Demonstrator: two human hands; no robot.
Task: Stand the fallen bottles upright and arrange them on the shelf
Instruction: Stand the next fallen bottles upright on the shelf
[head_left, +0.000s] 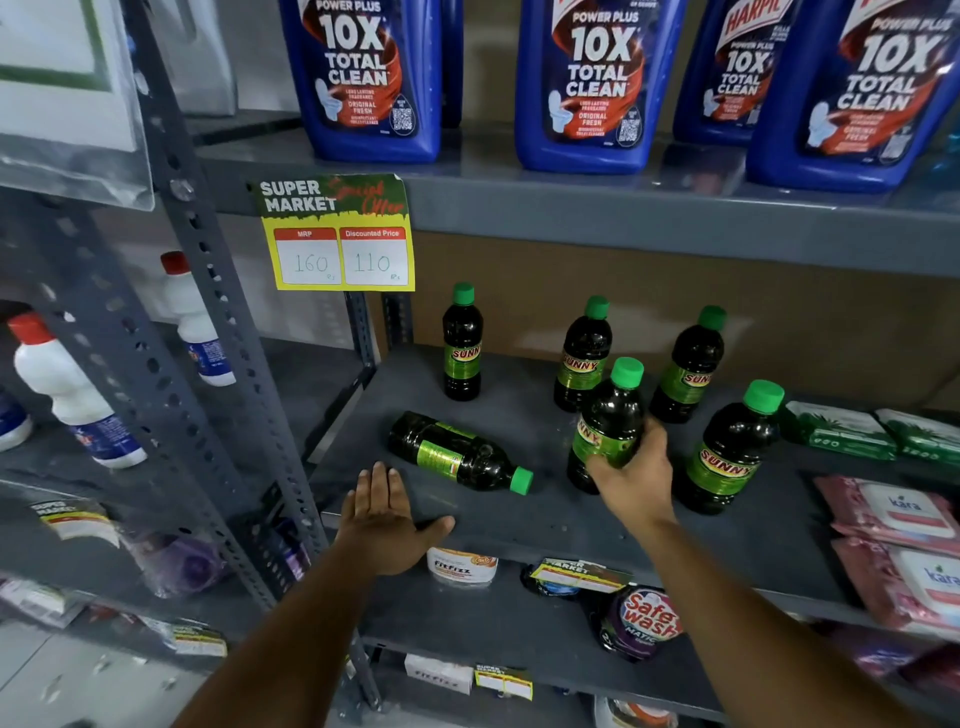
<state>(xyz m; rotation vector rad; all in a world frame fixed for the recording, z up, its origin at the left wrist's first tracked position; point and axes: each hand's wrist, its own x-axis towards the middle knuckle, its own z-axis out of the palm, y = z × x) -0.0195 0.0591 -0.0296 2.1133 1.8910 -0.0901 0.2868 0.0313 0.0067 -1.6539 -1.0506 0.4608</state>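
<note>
Several dark bottles with green caps and SUNNY labels are on the grey shelf (519, 525). One fallen bottle (457, 453) lies on its side, cap toward the right. My left hand (387, 519) hovers flat and open just in front of it, at the shelf's front edge. My right hand (634, 475) grips the lower half of an upright bottle (608, 415) near the shelf's middle. Others stand upright: one at the back left (462, 343), two at the back (583, 356) (688, 366), one to the right (730, 452).
Blue toilet-cleaner bottles (587, 83) fill the shelf above, and a price tag (337, 234) hangs from its edge. Green packs (841, 428) and pink wipes packs (898, 514) lie at the right. White bottles (67, 389) stand on the left rack behind a slotted upright (208, 322).
</note>
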